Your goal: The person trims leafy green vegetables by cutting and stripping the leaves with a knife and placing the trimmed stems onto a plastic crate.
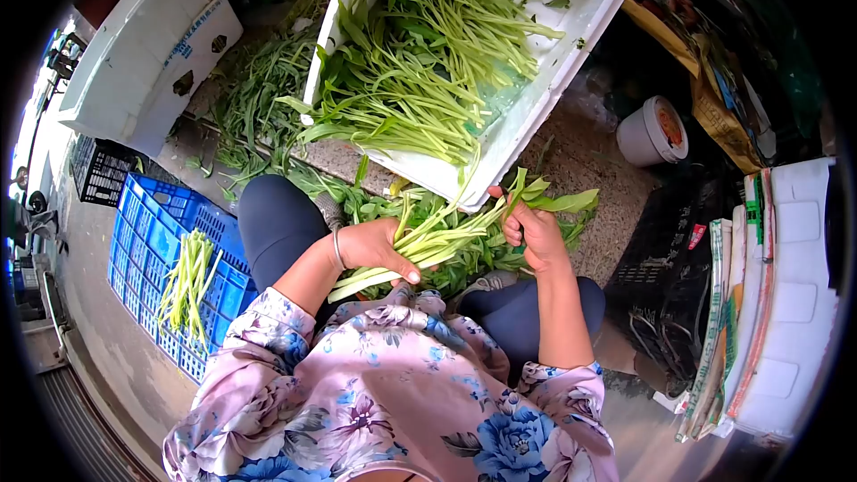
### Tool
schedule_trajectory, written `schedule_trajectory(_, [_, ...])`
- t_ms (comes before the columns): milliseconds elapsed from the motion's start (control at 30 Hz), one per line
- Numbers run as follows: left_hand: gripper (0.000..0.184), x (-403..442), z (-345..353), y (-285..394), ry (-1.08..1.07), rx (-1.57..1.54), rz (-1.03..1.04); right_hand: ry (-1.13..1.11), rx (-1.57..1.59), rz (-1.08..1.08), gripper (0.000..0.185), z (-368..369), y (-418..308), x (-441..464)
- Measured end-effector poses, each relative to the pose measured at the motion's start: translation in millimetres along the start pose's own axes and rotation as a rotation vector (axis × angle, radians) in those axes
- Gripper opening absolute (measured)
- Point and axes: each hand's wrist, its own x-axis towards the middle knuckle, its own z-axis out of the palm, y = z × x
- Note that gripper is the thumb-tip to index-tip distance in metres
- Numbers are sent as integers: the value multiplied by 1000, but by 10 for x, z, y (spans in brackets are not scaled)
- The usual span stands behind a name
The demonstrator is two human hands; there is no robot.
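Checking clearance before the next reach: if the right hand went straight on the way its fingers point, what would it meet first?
Likely the near corner of the white foam box, just beyond the fingertips of the right hand. Height is unclear from this view; it might pass over the rim.

The sole view looks forward and steeply down from the head, hands fairly near.

Your floral blouse [384, 402] is printed cloth. The crate [234, 290] is blue plastic. The box [571, 71] is white foam, wet and glossy inside.
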Motion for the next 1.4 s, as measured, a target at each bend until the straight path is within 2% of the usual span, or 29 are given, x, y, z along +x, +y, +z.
schedule_trajectory(67, [40, -29, -53, -41, 39, -97, 30, 1, -88, -14, 36, -60, 9, 42])
schedule_trajectory(100, [39, -60, -88, -65, 78, -189, 61, 148, -356, -95, 37, -119, 64, 83])
schedule_trajectory(167, [31, -156, -190, -86, 49, -373, 177, 292, -636, -178, 38, -256, 140, 130])
schedule_trajectory(233, [27, -241, -375, -170, 87, -496, 247, 113, -884, -27, 45, -322, 195, 98])
schedule_trajectory(267, [27, -209, -416, -209, 138, -577, 415, -40, -1000, 134, 51, -315, 254, 78])
schedule_trajectory(300, [26, -223, -413, -129, 235, -653, 466, -195, -1108, 298, 58, -250, 282, 75])
schedule_trajectory(333, [24, -173, -446, -113, 289, -719, 543, -395, -1375, 448, 70, -5, 54, 66])
schedule_trajectory(367, [23, -132, -478, -105, 344, -788, 620, -399, -1382, 456, 70, -15, 56, 154])
schedule_trajectory(433, [18, -71, -538, -121, 494, -862, 630, -390, -1411, 323, 69, -20, 64, 357])
schedule_trajectory(467, [17, -38, -553, -138, 588, -887, 612, -274, -1184, 168, 59, -4, 37, 519])
schedule_trajectory(500, [17, -11, -568, -160, 682, -909, 590, -102, -1023, 133, 44, 29, 61, 774])
schedule_trajectory(567, [17, 17, -602, -203, 745, -899, 555, 167, -1125, -170, 26, 216, -97, 1278])
schedule_trajectory(600, [18, 26, -614, -211, 801, -880, 518, 239, -1153, -245, 24, 264, -155, 1546])
schedule_trajectory(667, [22, 6, -593, -117, 820, -917, 482, 347, -1240, -531, 25, 252, -107, 2098])
schedule_trajectory(767, [23, -9, -581, -101, 868, -886, 455, 387, -1290, -573, 25, 301, -74, 2577])
schedule_trajectory(900, [20, -8, -620, -152, 891, -858, 488, 434, -1389, -561, 24, 317, -74, 2655])
schedule_trajectory(967, [20, -16, -624, -162, 891, -854, 494, 426, -1295, -605, 26, 368, -99, 2535])
schedule_trajectory(1033, [20, -4, -612, -160, 910, -788, 447, 325, -903, -636, 26, 451, -109, 2355])
schedule_trajectory(1067, [20, 10, -604, -152, 903, -789, 446, 332, -907, -635, 26, 507, -103, 2222])
schedule_trajectory(1133, [22, 32, -574, -142, 910, -681, 405, 224, -543, -467, 23, 753, -87, 1835])
schedule_trajectory(1167, [22, 51, -552, -133, 902, -678, 403, 233, -543, -470, 23, 805, -49, 1685])
schedule_trajectory(1233, [23, 83, -498, -111, 924, -529, 388, 151, -272, -173, 18, 898, 43, 1417])
schedule_trajectory(1300, [24, 124, -466, -152, 916, -503, 417, 128, -157, -95, 17, 985, 148, 1191])
schedule_trajectory(1400, [25, 172, -449, -213, 787, -369, 391, 123, -108, -58, 17, 1020, 308, 991])
